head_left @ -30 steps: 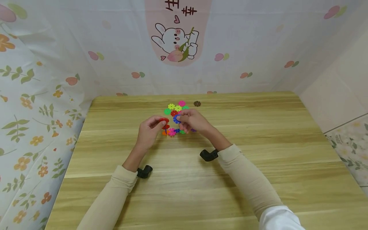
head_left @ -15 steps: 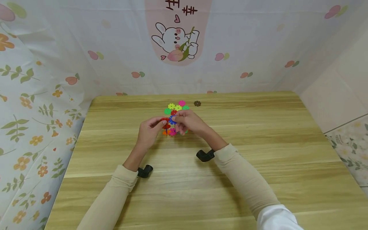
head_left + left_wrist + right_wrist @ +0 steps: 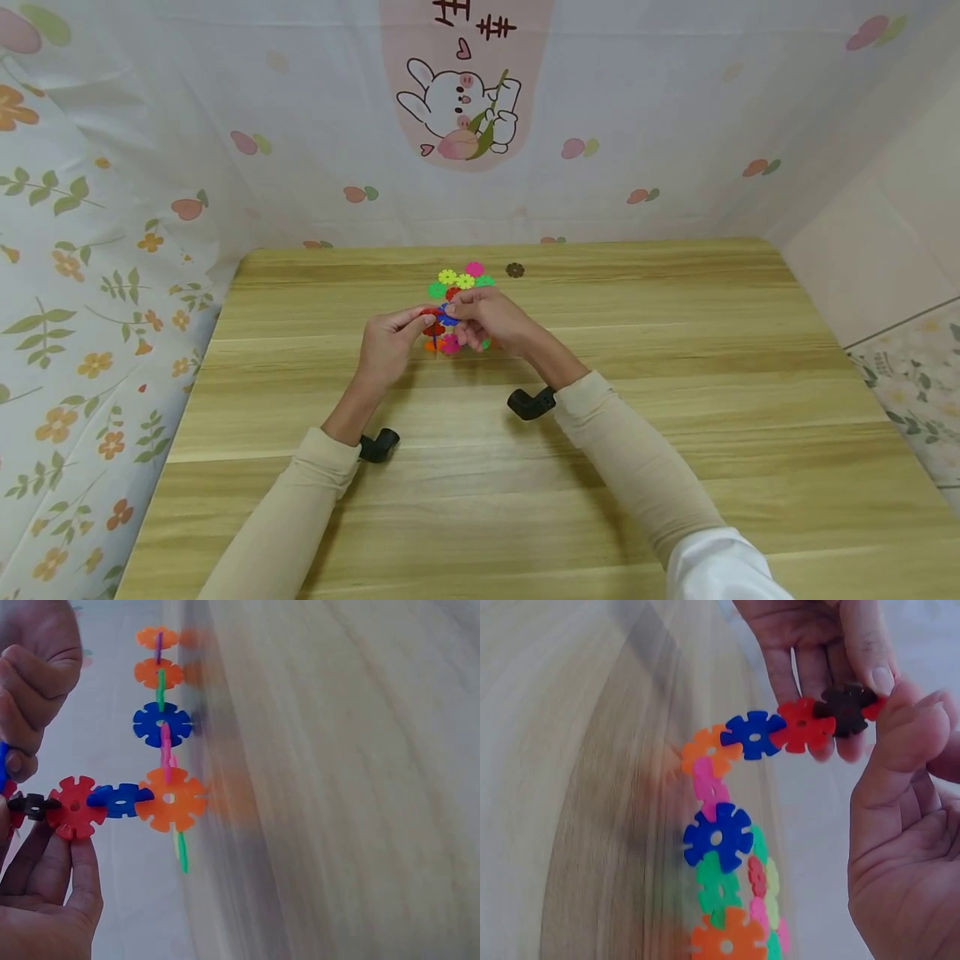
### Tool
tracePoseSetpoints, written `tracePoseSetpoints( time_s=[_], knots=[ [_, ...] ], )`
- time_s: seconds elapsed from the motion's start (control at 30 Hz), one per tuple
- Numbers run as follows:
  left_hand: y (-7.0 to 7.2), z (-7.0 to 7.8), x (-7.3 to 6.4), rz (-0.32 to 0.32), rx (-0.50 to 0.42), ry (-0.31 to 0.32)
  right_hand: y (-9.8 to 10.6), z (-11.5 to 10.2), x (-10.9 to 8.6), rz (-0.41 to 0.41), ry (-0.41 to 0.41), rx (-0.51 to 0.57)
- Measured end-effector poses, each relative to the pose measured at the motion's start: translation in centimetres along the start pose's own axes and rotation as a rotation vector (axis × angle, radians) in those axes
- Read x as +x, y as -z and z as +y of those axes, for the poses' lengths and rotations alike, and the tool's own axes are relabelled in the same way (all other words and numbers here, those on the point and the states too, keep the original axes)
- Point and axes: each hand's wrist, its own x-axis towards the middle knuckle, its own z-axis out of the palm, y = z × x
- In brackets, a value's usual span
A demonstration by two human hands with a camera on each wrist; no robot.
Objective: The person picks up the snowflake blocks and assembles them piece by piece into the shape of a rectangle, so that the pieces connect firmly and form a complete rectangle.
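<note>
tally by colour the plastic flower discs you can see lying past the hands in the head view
Yellow flower-shaped plastic discs: 2
Green flower-shaped plastic discs: 2
Pink flower-shaped plastic disc: 1
Red flower-shaped plastic disc, partly hidden: 1
Brown flower-shaped plastic disc: 1
Total: 7, visible ones only

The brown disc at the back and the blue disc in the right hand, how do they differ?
The brown disc lies on the table, while the blue disc is pinched in the right hand. The brown disc sits off by itself; the blue disc is close beside a red disc. Both are notched, flower-like rounds.
</note>
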Motion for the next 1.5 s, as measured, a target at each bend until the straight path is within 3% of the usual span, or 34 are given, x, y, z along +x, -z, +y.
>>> tracePoseSetpoints(
  time_s=[0.23, 0.43, 0.7, 0.87, 1.2, 1.5],
  knots=[
    [0.2, 0.2, 0.0, -0.028, 0.015, 0.006, 1.9, -0.2, 0.3, -0.002, -0.037, -0.068],
    [0.3, 0.1, 0.0, -0.034, 0.006, 0.010, 4.8, -0.8, 0.8, 0.081, -0.036, 0.006],
    [0.2, 0.1, 0.0, -0.043, -0.021, -0.039, 7.8, -0.5, 1.9, 0.178, -0.027, -0.016],
    [0.1, 0.1, 0.0, -0.042, -0.044, -0.065, 8.5, 0.8, 2.9, 0.204, -0.053, -0.067],
    [0.1, 0.2, -0.1, -0.026, -0.024, -0.028, 9.3, 3.3, 4.9, 0.245, -0.136, -0.115],
    [0.2, 0.0, 0.0, -0.025, -0.014, -0.051, 9.3, 4.0, 5.7, 0.265, -0.165, -0.315]
  ],
)
